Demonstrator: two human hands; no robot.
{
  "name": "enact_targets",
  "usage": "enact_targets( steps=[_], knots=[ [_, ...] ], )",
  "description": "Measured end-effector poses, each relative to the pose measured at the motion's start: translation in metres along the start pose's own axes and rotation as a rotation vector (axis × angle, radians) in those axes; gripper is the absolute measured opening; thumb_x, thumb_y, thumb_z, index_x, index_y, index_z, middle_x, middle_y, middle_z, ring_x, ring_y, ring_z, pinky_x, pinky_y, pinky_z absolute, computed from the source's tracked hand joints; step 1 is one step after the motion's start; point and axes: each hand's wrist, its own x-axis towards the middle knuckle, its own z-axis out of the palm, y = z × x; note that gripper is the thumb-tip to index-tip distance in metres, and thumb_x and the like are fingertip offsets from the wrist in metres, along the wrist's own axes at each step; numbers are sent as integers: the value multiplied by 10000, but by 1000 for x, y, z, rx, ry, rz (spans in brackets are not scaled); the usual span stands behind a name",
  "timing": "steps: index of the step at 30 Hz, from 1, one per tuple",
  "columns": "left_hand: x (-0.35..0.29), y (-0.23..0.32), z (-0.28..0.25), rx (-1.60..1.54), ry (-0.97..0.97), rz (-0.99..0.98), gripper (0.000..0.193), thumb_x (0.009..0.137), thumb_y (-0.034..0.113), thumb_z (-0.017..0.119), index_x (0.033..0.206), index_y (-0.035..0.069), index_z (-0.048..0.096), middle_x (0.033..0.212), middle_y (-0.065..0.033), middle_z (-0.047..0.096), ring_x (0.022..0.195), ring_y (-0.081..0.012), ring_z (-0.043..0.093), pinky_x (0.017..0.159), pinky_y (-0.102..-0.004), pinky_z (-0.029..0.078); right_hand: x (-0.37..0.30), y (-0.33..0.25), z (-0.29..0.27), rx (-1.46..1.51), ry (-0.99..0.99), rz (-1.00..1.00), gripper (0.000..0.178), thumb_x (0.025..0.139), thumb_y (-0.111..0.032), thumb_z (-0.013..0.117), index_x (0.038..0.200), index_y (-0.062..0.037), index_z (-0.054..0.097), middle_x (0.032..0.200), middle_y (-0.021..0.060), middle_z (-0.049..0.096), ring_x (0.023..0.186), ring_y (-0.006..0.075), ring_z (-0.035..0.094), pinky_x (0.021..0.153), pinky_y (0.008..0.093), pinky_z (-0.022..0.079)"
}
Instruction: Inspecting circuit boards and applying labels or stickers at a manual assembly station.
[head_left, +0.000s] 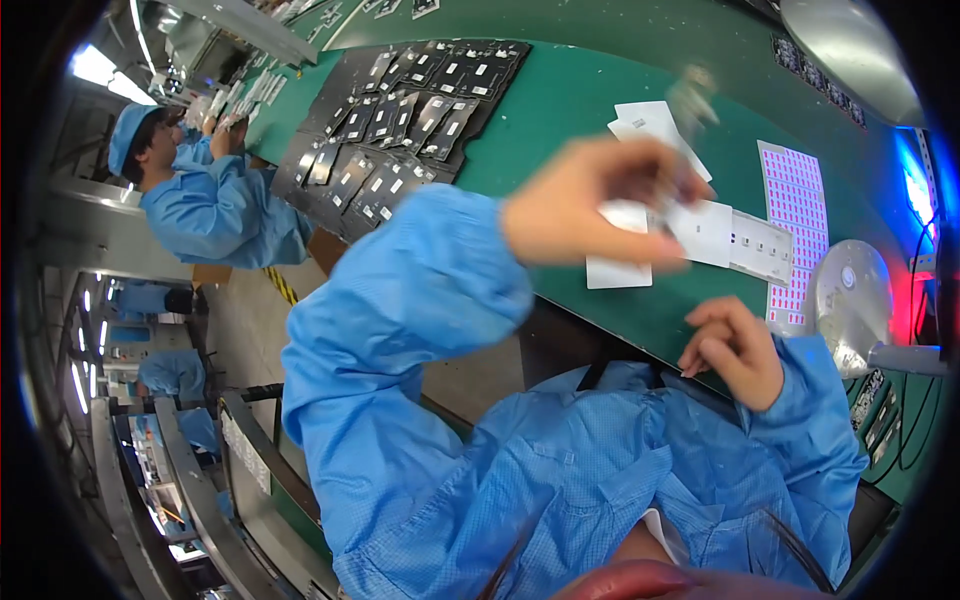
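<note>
We see our left hand raised over the white cards on the green counter, its fingers curved apart from the thumb; whether they pinch anything we cannot tell (the motion blurs them). Our right hand, fingers loosely curled, is by the near edge; whether they grip something we cannot tell. A pale tray lies right of the cards, beside a pink-marked label sheet.
</note>
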Motion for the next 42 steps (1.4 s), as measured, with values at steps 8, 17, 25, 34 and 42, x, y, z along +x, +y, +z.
enact_targets(
  steps=[8, 17, 25, 34, 42],
  knots=[
    [-126, 13, -267, 125, 1150, -493, 454, 788, 389, 605, 1057, 35, 514, 1026, -119, 604, 896, -193, 579, 796, -299, 436, -30, 8, -11, -1324, -27, -294, 426, 621, -115, 685, 1031, -70, 579, 1158, 103, 547, 1131, 328, 473, 963, 478, 343],
    [-188, -43, -385, 88, 1432, -882, 671, 653, 520, 681, 1066, 48, 444, 790, -130, 584, 579, -160, 520, 540, -243, 413, -34, 38, -21, -1387, -27, -216, 469, 562, -125, 657, 1025, -117, 583, 1225, 107, 500, 1188, 337, 423, 993, 553, 269],
    [-159, -53, -391, 198, 1313, -944, 559, 636, 593, 662, 864, 131, 446, 928, -168, 638, 596, -102, 505, 521, -197, 355, -31, 41, -21, -1448, -5, -219, 252, 733, -159, 576, 976, -201, 630, 1150, 32, 559, 1149, 279, 471, 988, 509, 278],
    [-155, -59, -414, 219, 1292, -994, 724, 649, 546, 673, 1137, 69, 429, 883, -96, 631, 699, -122, 549, 556, -221, 382, -29, 41, -23, -1409, -34, -208, 246, 712, -118, 596, 947, -184, 627, 1135, 60, 548, 1154, 309, 460, 974, 549, 287],
    [-142, -57, -465, 604, 1334, -829, 604, 643, 512, 724, 976, 27, 591, 954, -57, 620, 732, -131, 581, 588, -247, 432, -26, 41, -29, -1494, -70, -252, 219, 726, -175, 620, 940, -218, 642, 1097, 17, 586, 1113, 273, 492, 989, 503, 273]
  ],
)
